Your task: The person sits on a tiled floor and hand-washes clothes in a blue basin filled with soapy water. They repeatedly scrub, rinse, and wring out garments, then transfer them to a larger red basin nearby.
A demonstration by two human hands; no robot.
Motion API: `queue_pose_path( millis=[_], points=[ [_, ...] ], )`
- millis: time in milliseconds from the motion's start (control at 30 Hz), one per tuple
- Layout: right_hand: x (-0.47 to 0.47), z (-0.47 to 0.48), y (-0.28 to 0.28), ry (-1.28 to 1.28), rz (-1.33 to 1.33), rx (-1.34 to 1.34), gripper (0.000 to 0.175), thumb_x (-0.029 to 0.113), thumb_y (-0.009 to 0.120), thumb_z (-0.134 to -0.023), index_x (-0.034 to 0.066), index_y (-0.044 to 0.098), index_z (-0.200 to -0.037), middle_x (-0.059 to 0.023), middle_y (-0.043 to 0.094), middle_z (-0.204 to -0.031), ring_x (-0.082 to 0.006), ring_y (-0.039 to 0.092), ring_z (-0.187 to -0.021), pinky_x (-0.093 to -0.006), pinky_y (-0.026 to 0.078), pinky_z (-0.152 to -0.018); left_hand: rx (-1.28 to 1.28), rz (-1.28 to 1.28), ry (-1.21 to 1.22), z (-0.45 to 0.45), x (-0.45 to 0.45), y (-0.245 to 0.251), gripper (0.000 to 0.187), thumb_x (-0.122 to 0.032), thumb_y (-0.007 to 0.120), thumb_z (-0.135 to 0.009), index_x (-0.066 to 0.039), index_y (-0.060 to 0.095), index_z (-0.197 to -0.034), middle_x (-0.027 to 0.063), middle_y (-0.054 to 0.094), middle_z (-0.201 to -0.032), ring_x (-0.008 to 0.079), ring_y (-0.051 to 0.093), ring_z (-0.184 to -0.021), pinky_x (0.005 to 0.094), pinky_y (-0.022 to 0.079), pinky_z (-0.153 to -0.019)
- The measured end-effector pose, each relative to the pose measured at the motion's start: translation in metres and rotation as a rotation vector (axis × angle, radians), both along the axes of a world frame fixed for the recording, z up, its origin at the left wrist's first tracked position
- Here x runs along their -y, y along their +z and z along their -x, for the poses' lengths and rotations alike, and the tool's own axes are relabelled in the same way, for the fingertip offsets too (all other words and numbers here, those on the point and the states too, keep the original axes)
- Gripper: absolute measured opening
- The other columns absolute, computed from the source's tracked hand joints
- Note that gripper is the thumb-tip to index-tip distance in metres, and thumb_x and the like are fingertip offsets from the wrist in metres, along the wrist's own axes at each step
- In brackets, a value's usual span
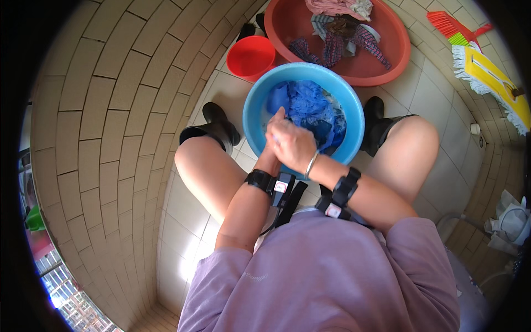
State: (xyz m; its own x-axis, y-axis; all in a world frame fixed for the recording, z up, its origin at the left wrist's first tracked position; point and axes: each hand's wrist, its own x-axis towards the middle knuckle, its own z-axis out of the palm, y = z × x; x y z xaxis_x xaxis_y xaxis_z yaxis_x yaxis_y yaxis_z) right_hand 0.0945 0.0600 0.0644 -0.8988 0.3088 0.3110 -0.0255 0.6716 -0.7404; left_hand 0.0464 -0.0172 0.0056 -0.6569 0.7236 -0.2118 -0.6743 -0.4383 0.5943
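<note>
My hands meet over the near left part of a light blue plastic basin. My right hand, with a bangle at its wrist, is curled across my left hand and hides most of it. Whether anything is between the palms cannot be seen; the right hand is slightly blurred. Blue cloth lies bunched and wet in the basin, just beyond my fingers. Darker blue fabric sits lower in sudsy water on the near side.
Behind the basin stand a red plastic bucket and a large red tub holding plaid clothing and pink cloth. A red brush and yellow mop head are by the right wall. Black boots flank the basin.
</note>
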Motion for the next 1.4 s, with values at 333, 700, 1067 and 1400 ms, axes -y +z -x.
queue_pose_path(
  millis=[333, 700, 1067, 1400],
  points=[
    [-0.059, 0.004, -0.052, -0.015, 0.693, 0.391, 0.024, 0.022, 0.054, -0.082, -0.0010, 0.062, -0.080, -0.0127, 0.062, -0.071, -0.0261, 0.056, -0.062, -0.0360, 0.044, -0.060, 0.064, 0.560, 0.131, 0.015, -0.007, 0.046, 0.023, -0.031, 0.054, -0.091, -0.009, 0.051, -0.083, 0.0046, 0.055, -0.074, 0.0141, 0.055, -0.064, 0.0293, 0.047, -0.060],
    [-0.067, -0.020, 0.008, 0.584, 1.040, 0.810, 0.028, 0.014, 0.058, -0.074, -0.0003, 0.064, -0.097, -0.0042, 0.062, -0.089, -0.0112, 0.055, -0.082, -0.0242, 0.043, -0.078, -0.197, 0.511, 0.118, 0.023, 0.002, 0.057, 0.036, -0.040, 0.052, -0.091, -0.006, 0.054, -0.080, 0.0055, 0.056, -0.074, 0.0113, 0.049, -0.066, 0.0247, 0.041, -0.061],
    [-0.089, -0.018, 0.013, 0.373, 1.071, 0.524, 0.015, 0.008, 0.060, -0.075, 0.0037, 0.058, -0.090, 0.0020, 0.054, -0.080, -0.0059, 0.048, -0.075, -0.0206, 0.038, -0.070, -0.166, 0.518, 0.153, 0.028, 0.014, 0.050, 0.032, -0.036, 0.054, -0.090, -0.004, 0.058, -0.090, 0.0028, 0.053, -0.082, 0.0132, 0.049, -0.081, 0.0259, 0.040, -0.076],
    [-0.102, -0.019, 0.029, 0.292, 1.149, 0.273, 0.012, 0.011, 0.062, -0.079, 0.0061, 0.058, -0.089, 0.0036, 0.055, -0.078, -0.0032, 0.048, -0.071, -0.0184, 0.037, -0.064, -0.107, 0.612, -0.308, 0.024, 0.021, 0.053, 0.070, -0.057, 0.048, -0.087, 0.004, 0.051, -0.121, 0.0132, 0.051, -0.125, 0.0204, 0.045, -0.116, 0.0304, 0.031, -0.100]
  ],
)
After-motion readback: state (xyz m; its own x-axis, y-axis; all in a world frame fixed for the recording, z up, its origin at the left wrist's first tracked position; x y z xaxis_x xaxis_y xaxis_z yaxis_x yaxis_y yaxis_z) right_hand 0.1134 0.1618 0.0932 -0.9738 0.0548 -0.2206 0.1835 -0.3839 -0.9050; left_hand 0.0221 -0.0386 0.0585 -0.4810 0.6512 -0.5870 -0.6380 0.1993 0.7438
